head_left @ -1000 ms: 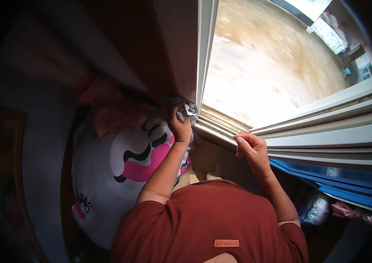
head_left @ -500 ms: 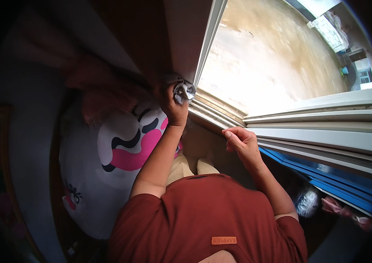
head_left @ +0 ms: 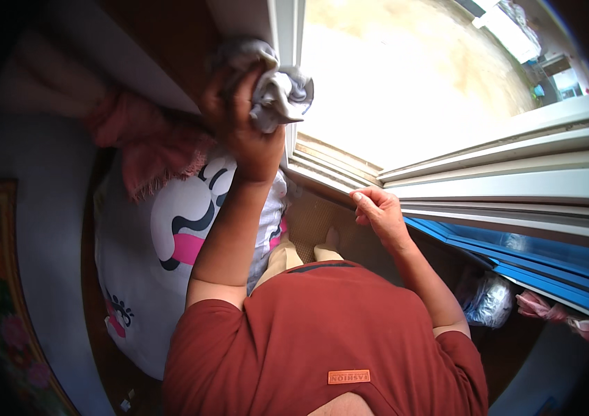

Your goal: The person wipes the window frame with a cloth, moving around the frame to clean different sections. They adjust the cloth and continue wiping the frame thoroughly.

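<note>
Left hand [head_left: 247, 132] at 11 o'clock from torso [head_left: 322, 326], forearm [head_left: 230, 225] extended, fingers clenched. Right hand [head_left: 382, 213] at 1 o'clock, loosely curled, elbow [head_left: 452, 320] bent.

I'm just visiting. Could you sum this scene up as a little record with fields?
Left hand: gripping a crumpled grey-white cloth, close to the window's upright edge; contact unclear
Right hand: fingers curled, nothing visible in it, near the sill corner
Window frame: white, ahead and to the right, bright ground beyond
Left side: pink fringed cloth; white fabric with pink and dark shapes
Clothing: reddish-brown shirt, pale trousers
</note>
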A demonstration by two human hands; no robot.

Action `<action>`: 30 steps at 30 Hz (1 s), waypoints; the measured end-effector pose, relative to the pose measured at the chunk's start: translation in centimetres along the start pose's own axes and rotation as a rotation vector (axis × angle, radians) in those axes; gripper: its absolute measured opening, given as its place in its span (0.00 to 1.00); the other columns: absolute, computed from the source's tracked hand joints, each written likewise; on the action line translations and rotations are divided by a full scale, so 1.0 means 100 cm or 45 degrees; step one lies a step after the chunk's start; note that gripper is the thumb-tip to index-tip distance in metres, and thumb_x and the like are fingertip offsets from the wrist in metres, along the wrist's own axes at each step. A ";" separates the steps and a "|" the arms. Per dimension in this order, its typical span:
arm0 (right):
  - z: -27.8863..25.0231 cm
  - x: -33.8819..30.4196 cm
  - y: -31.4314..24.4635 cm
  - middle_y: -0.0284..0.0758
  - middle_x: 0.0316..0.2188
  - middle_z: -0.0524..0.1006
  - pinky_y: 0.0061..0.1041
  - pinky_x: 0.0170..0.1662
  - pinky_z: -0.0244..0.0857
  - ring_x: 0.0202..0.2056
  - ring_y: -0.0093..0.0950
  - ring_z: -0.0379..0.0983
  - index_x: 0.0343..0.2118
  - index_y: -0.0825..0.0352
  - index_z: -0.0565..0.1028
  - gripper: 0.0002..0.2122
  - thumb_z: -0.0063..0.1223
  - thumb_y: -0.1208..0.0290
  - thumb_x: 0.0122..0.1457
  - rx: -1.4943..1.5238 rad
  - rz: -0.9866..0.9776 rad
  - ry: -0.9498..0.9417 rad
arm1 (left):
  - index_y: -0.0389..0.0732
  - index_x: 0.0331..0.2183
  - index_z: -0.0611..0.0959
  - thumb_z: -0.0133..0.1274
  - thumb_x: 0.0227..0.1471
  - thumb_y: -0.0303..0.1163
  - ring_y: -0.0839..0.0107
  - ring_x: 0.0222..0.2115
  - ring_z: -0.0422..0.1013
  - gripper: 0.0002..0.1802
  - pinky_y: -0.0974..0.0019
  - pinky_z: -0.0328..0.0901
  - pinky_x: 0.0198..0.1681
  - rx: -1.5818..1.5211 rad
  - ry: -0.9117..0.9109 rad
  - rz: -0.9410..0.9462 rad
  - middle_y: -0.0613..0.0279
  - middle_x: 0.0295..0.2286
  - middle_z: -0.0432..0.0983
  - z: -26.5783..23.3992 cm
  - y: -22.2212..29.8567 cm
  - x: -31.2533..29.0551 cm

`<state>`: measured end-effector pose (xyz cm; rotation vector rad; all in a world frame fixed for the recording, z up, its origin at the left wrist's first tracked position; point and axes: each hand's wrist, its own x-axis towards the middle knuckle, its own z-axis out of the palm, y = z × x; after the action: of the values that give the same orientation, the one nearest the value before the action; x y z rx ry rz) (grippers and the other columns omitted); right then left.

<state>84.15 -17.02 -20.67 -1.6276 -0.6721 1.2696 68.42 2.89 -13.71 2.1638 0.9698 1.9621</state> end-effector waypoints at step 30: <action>-0.048 -0.071 -0.057 0.28 0.20 0.72 0.16 0.26 0.65 0.22 0.15 0.67 0.34 0.70 0.76 0.11 0.53 0.66 0.57 0.204 -0.484 0.106 | 0.39 0.46 0.74 0.58 0.47 0.32 0.59 0.44 0.69 0.22 0.58 0.64 0.50 0.176 0.265 0.713 0.54 0.41 0.73 -0.009 0.146 0.353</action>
<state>87.06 -22.29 -12.36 -1.3374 -0.7647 0.9485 73.09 7.90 23.90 2.5603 0.5656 2.4611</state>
